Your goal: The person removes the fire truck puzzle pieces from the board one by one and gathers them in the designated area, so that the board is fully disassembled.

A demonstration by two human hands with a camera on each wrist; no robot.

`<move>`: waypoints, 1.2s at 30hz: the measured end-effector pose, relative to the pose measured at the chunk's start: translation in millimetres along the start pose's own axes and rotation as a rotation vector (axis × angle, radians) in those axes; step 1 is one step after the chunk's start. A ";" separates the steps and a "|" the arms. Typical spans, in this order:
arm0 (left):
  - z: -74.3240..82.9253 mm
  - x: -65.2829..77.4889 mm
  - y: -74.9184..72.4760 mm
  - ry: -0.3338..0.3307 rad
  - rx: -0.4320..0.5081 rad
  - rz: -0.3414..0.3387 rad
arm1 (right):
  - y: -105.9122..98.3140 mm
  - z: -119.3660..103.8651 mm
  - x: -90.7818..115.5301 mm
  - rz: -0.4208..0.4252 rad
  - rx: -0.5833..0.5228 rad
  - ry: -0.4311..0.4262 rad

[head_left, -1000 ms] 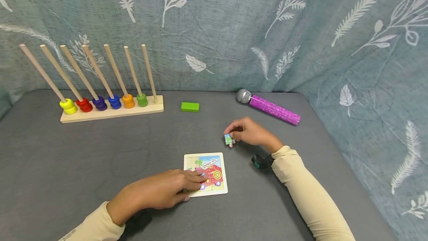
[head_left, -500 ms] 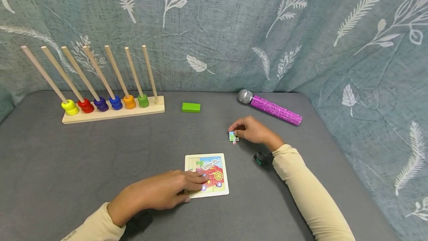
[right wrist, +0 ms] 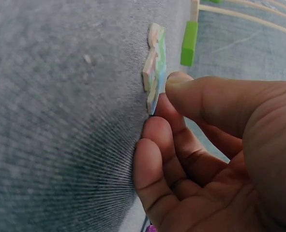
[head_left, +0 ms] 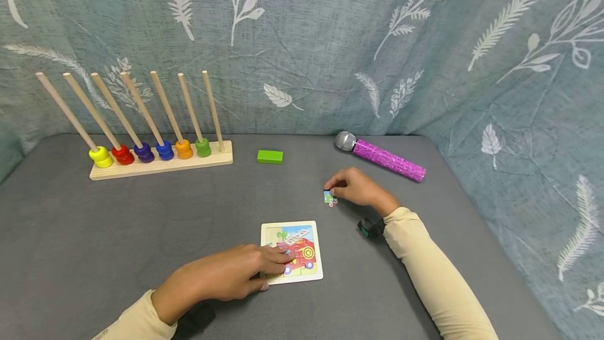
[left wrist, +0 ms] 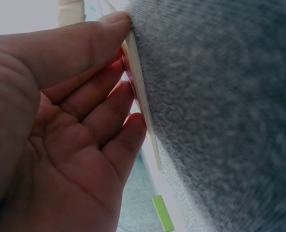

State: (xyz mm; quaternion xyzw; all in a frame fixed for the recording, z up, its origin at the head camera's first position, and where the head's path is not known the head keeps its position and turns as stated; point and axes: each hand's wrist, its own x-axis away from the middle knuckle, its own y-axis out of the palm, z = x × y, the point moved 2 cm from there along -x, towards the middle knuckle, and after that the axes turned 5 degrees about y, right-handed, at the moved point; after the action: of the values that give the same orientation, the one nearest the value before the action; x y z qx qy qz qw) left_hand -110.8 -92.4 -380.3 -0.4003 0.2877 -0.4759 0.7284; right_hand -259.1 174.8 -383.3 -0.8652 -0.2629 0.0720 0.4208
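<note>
A small jigsaw puzzle [head_left: 302, 278] in a pale wooden frame lies on the dark grey table; its picture shows a red fire engine with a white ladder. My left hand [head_left: 236, 272] rests over its left part, covering some pieces. In the left wrist view, the fingertips touch the puzzle's face while the thumb [left wrist: 92, 43] lies at the edge of the frame. Farther right, my right hand [head_left: 360, 190] pinches a small blue and green puzzle piece [head_left: 327, 197] low at the table. The right wrist view has the thumb against one end of this piece [right wrist: 158, 63].
At the back left stands a wooden stacker [head_left: 155, 172] with several tall pegs and coloured rings. A green block [head_left: 270, 157] lies at the back middle. Behind my right hand is a microphone [head_left: 387, 160] with a glittery purple handle. A patterned cloth [head_left: 302, 56] hangs behind the table.
My right hand has shifted slightly right with the puzzle piece, then stayed nearly still. My left hand keeps its place on the puzzle. The head view has tilted a little.
</note>
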 end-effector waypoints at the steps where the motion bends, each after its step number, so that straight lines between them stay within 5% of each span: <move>1: 0.0 0.0 -0.1 0.002 0.001 0.001 | 0.0 0.3 -0.2 0.002 0.003 0.003; 16: -0.5 -1.3 -0.1 -0.013 0.012 -0.009 | 5.0 -9.3 6.3 0.065 0.021 -0.061; 36: -1.0 -0.2 0.5 -0.012 0.001 -0.012 | 17.9 -46.4 13.5 0.000 0.074 -0.216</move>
State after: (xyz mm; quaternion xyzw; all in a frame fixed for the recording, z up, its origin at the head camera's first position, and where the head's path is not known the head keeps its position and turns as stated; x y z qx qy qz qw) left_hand -111.5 -92.4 -381.2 -0.4044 0.2808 -0.4778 0.7275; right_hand -224.6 140.6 -366.2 -0.8364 -0.3039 0.1745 0.4216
